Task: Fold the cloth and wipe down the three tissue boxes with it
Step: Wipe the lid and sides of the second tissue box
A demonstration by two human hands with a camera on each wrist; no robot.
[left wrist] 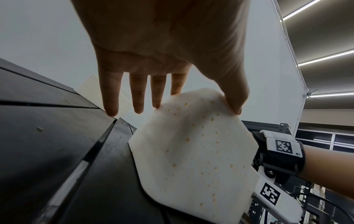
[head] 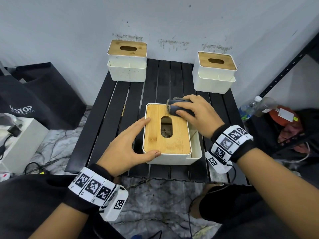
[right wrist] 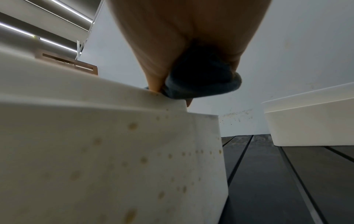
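A white tissue box with a bamboo lid (head: 165,133) stands near the front of the black slatted table (head: 107,107); its white side (left wrist: 191,151) (right wrist: 95,151) carries yellowish spots. My left hand (head: 126,144) braces it with straight fingers along the left edge and the thumb on the near corner. My right hand (head: 195,112) grips a folded dark blue cloth (head: 174,106) (right wrist: 199,81) and presses it on the lid's far right corner. Two more tissue boxes stand at the back left (head: 127,61) and back right (head: 215,71).
A black bag (head: 39,100) and a white box (head: 19,144) lie on the floor to the left. A black metal shelf (head: 283,69) with bottles (head: 253,106) stands to the right. Cables run across the marble floor below.
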